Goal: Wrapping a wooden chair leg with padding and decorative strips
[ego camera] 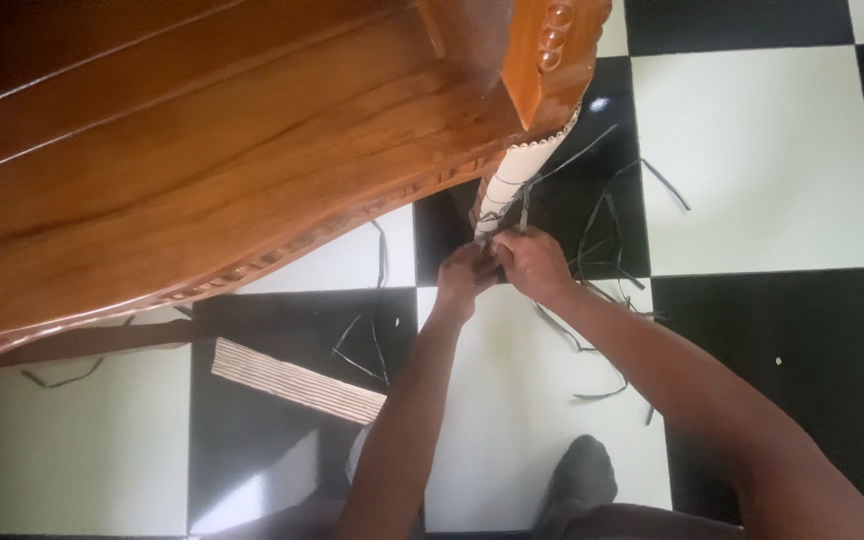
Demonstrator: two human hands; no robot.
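Both hands meet at the bottom of a furniture leg (512,180) wrapped in white paper and bound with thin dark strips. My left hand (465,277) pinches the wrapping at the leg's foot. My right hand (534,262) is closed beside it on a dark strip (524,208) that runs up along the leg. The leg belongs to a glossy carved wooden piece (202,150) that fills the upper left. The fingertips are partly hidden against each other.
Several loose dark strips (607,250) lie scattered on the black-and-white checkered floor tiles (752,150). A ridged piece of corrugated cardboard (292,382) lies at lower left. My dark shoe (582,478) shows at the bottom edge.
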